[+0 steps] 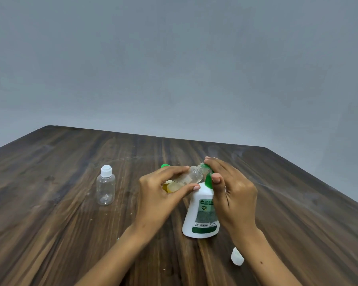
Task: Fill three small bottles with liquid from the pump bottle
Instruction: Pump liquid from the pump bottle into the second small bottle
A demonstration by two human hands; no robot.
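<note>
The white pump bottle (203,215) with a green label stands at the table's middle. My right hand (234,190) curls over its green pump head (208,178), fingers on top and thumb against the green neck. In my left hand (159,195), pinched between thumb and fingers, a small clear bottle (191,176) lies tilted with its open mouth up at the pump nozzle. A little yellowish liquid sits in its lower end. An empty small bottle (105,187) with a white cap stands to the left. Behind my left hand a green cap (165,166) shows; what is under it is mostly hidden.
A loose white cap (237,257) lies on the dark wooden table (60,234) near my right forearm. A plain grey wall rises behind the table's far edge, and the table's right edge slants down to the right.
</note>
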